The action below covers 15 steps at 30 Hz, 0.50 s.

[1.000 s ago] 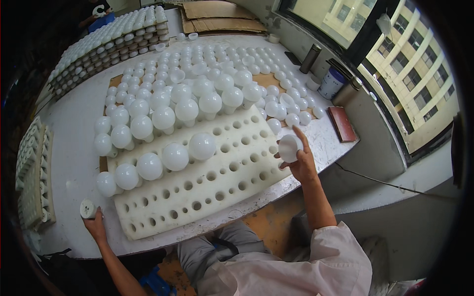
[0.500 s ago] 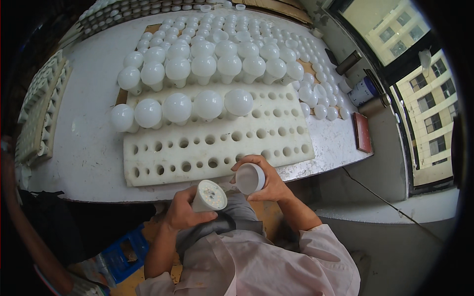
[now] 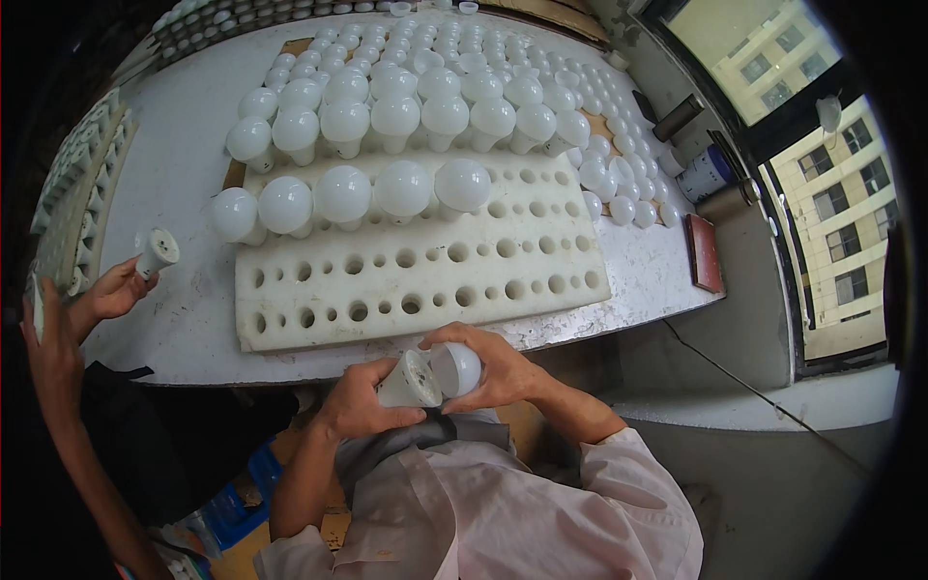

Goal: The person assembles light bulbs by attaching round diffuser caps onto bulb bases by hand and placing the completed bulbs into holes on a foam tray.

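Gripping left hand (image 3: 360,406): closed round a white bulb base (image 3: 399,386), wide end rightward.
Right hand (image 3: 500,369): wrapped about a white dome (image 3: 458,369) beside the base; contact unclear.
Table (image 3: 188,314): both parts are held at its near edge; a loosened grip could drop one.
Tilt: the two seem skewed; pressing so might scuff either.
Foam tray (image 3: 433,277): a forward knock could jolt its standing bulbs (image 3: 343,196).

Near the right edge of the white table (image 3: 188,319), a flat dark red rectangular object (image 3: 705,253); farther back, close to a dark window frame (image 3: 773,143), a brownish metallic cylinder (image 3: 723,203), a blue-and-white tub (image 3: 704,174) and a dark cylindrical flask (image 3: 680,118). Outside, a pale building (image 3: 833,203) of several storeys. At lower right, a thin black cable (image 3: 773,404); at lower left, a piece of blue plastic (image 3: 228,522); at the top, brown cardboard (image 3: 561,17).
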Tool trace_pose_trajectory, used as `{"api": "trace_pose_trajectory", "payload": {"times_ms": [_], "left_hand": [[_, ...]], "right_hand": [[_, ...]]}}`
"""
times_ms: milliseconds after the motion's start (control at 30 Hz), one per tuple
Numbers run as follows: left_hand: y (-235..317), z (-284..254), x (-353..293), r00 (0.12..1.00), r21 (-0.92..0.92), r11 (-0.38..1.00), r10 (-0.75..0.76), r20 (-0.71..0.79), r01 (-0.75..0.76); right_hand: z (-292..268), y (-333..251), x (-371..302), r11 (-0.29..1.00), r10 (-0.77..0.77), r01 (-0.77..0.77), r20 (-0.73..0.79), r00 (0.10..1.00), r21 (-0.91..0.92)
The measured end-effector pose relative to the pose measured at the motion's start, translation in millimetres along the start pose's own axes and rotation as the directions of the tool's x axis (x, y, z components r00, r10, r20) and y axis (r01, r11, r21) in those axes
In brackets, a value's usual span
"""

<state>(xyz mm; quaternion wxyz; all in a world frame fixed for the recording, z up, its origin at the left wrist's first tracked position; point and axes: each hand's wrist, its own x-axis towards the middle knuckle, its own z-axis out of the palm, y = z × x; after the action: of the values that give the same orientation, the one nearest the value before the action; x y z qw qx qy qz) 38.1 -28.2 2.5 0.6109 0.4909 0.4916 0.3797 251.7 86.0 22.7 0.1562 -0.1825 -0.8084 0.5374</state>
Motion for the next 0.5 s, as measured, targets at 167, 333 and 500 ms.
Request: {"api": "trace_pose_trajectory", "payload": {"times_ms": [167,333,500], "left_hand": [[0.5,-1.3,-1.9,1.000,0.048,0.999,-0.008,-0.014,0.009],[6.8,-1.0,-4.4,1.000,0.036,0.999,-0.005,-0.008,0.005],[15.2,0.0,-5.1,0.996,0.109,0.991,-0.078,0.032,0.074]], "right_hand": [[2.7,-4.2,3.4,0.997,-0.010,0.012,0.033,0.999,-0.078],[8.3,-15.2,5.0,0.986,0.022,-0.002,0.118,0.993,-0.166],[15.0,-19.3,3.1,0.960,-0.041,0.070,0.110,0.993,-0.271]]}}
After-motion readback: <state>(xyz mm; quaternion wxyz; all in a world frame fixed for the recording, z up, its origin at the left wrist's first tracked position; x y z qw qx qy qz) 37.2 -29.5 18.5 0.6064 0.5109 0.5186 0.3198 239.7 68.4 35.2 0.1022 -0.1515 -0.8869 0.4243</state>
